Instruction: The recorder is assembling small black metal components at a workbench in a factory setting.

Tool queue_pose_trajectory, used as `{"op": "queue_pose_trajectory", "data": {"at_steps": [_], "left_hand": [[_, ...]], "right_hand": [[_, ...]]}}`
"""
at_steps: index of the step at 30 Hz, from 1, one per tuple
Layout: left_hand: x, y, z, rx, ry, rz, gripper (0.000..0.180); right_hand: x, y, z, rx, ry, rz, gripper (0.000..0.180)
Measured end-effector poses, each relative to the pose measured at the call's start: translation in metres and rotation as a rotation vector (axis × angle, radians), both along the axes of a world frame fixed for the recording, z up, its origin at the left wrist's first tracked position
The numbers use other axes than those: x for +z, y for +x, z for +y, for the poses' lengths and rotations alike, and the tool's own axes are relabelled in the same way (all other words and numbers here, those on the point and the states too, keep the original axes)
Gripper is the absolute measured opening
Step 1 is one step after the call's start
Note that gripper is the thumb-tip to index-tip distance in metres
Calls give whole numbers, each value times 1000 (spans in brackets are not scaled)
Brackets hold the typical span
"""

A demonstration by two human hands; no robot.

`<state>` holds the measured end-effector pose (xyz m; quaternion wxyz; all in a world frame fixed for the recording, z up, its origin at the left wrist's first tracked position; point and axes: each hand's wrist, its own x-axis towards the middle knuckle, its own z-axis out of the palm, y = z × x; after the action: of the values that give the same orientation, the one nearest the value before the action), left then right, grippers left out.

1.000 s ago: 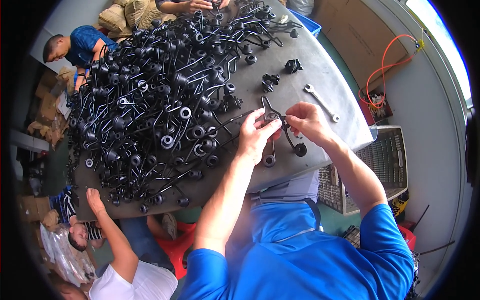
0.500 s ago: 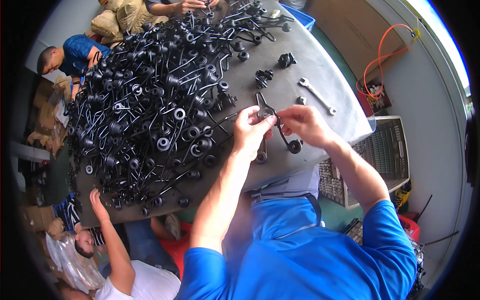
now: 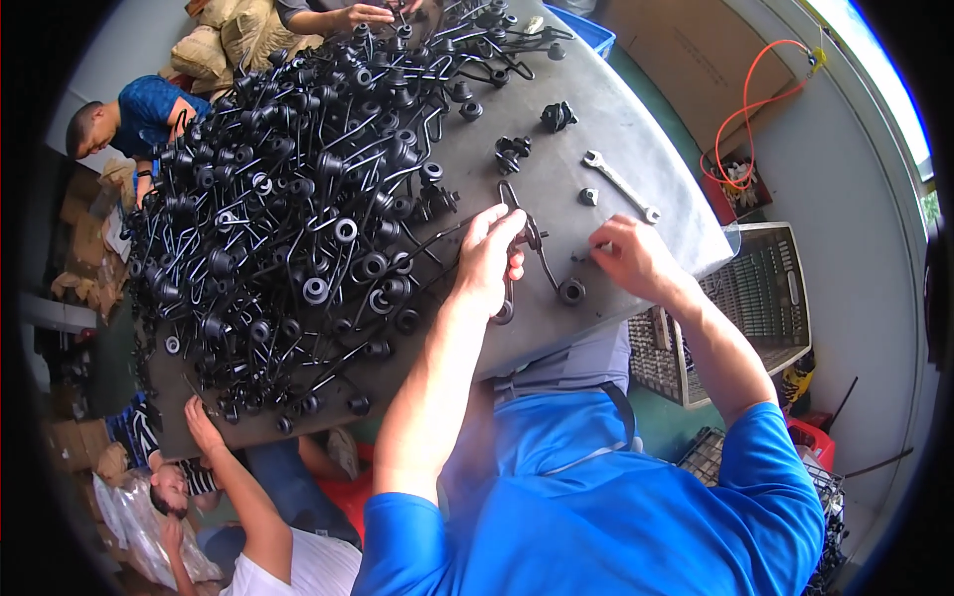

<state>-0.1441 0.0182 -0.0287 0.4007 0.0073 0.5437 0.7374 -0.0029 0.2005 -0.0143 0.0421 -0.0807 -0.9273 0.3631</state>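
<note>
Black bent rod [image 3: 525, 238] stays clamped in our left hand [image 3: 489, 260]; our right hand [image 3: 628, 256] has let go, fingers closing on a small part on the desk [image 3: 646, 149].

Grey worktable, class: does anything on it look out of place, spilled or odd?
Nothing stands out. The black wire parts lie in a tangled heap on the grey table; the spanner lies flat beside the right hand.

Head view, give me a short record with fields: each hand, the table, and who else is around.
left hand: grips a black bent-wire part
right hand: on the grey table, fingertips at a small piece
loose tools: open-ended spanner, nut
pile: tangled black wire parts
others: co-worker's arm reaching the table edge
</note>
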Motion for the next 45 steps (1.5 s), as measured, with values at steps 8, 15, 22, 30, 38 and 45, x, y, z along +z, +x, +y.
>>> {"op": "queue_pose_trajectory", "data": {"at_steps": [8, 15, 22, 30, 38, 45], "left_hand": [[1, 0, 0, -11, 10, 6, 48], [2, -1, 3, -18, 9, -13, 45], [0, 0, 1, -48, 198, -262, 27], [-13, 14, 6, -139, 323, -345, 39], [-16, 18, 4, -172, 374, -367, 37], [-22, 19, 3, -160, 372, -327, 33]], "right_hand": [[9, -35, 27, -164, 303, 161, 22], [-13, -47, 25, -48, 252, 258, 19], [-1, -31, -32, 34, -472, 328, 22], [-14, -28, -25, 82, -1028, 173, 22], [1, -24, 55, -402, -434, 187, 18], [-9, -21, 35, -144, 243, 75, 24]]}}
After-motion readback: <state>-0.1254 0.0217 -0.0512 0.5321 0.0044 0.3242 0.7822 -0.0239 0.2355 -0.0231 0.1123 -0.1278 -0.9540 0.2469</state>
